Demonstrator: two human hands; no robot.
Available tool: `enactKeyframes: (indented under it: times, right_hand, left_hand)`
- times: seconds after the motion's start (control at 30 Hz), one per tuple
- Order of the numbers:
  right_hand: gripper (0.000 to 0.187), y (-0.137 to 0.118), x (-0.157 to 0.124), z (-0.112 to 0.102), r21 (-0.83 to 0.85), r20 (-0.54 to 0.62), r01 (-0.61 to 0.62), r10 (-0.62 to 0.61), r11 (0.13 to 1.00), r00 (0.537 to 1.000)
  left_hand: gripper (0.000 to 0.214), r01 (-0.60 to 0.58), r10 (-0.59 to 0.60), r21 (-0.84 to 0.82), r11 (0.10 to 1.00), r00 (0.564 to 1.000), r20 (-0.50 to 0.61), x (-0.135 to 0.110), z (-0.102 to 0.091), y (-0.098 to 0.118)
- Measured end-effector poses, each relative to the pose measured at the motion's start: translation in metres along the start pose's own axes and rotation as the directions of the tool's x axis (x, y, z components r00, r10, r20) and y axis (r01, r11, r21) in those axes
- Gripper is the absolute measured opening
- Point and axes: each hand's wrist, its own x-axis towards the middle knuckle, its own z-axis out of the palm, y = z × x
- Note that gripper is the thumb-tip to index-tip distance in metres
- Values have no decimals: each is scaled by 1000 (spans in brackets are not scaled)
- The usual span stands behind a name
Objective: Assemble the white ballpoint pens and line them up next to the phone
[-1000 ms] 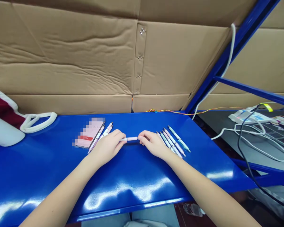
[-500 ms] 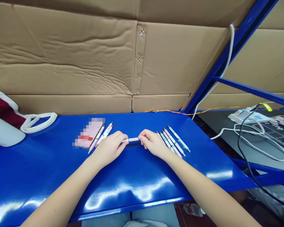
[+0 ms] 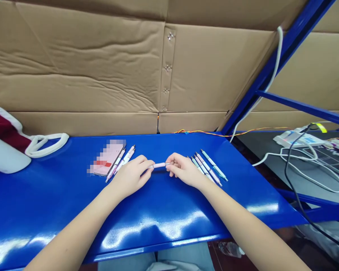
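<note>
A short pink pen is held level just above the blue table, between both hands. My left hand pinches its left end with closed fingers. My right hand pinches the right end, fingers curled. Right of that hand lie several pens in a slanted row, blue and pink. Left of my left hand lie a few more pens beside a phone.
A wall of cardboard stands behind the table. A white and dark red bag with white cord handles sits at the far left. At the right are blue frame bars, cables and a power strip.
The hands have drawn slightly closer together on the pink pen, so less of it shows between them. Everything else on the table has stayed put.
</note>
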Motion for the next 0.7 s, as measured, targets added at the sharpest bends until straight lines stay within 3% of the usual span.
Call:
enactKeyframes:
  times: [0.13,0.2,0.37,0.53,0.7]
  right_hand:
    - [29,-2,0,-2,-223,-2,68,-70,972,998]
    - [25,-4,0,-4,-276,-14,106,-114,955,993]
    - [10,-6,-1,-6,-315,8,196,-204,929,979]
    - [20,2,1,-3,-358,21,190,-195,914,981]
    - [25,3,1,-1,-300,-11,156,-167,941,986]
  left_hand:
    - [26,-3,3,-5,1000,1000,16,0,0,2]
    - [26,0,0,-9,1000,1000,23,0,0,2]
    - [27,8,-7,-23,1000,999,40,0,-1,2]
    - [29,9,-7,-25,1000,998,61,0,0,5]
    - [30,-14,13,21,1000,1000,28,-1,4,9]
